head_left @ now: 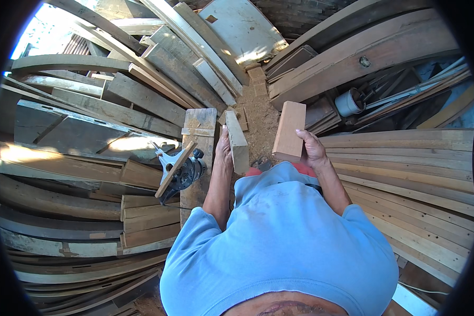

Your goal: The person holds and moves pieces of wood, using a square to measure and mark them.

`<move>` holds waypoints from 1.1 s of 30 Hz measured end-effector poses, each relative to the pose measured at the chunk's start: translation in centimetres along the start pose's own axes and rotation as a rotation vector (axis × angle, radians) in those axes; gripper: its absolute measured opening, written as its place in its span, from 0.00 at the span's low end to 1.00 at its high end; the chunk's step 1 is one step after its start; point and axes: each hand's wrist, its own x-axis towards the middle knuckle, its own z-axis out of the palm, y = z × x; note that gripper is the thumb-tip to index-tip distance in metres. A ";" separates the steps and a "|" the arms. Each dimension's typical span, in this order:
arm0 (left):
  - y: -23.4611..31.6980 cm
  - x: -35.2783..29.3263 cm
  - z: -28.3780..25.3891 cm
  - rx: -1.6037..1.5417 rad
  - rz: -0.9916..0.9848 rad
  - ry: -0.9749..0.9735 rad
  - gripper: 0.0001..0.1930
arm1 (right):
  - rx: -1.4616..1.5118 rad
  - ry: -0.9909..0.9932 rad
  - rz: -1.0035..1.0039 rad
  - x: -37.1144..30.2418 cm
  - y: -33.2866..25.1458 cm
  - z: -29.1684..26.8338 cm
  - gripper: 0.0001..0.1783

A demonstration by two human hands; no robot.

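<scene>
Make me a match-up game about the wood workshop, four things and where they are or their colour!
Things:
1. Reddish-brown block
2. Greyish board
3. Power tool
4. Shirt

Places or colours:
A. Light blue
B. In the right hand
C. Further left than both hands
D. In the left hand

Right pairs: 1-B, 2-D, 3-C, 4-A

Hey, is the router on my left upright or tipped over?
Tipped, it seems: the router shows its motor housing beside its base, not above.
</scene>
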 end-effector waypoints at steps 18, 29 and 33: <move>0.7 -1.2 -2.5 0.009 -0.045 -0.108 0.17 | -0.012 -0.015 0.006 -0.1 -0.3 1.6 0.25; 1.1 -3.6 0.6 0.073 0.048 -0.356 0.28 | -0.080 -0.059 -0.021 -0.6 -0.1 0.2 0.27; 1.9 -6.3 2.8 0.131 0.137 -0.500 0.33 | -0.214 -0.084 -0.119 -1.4 -0.8 1.1 0.31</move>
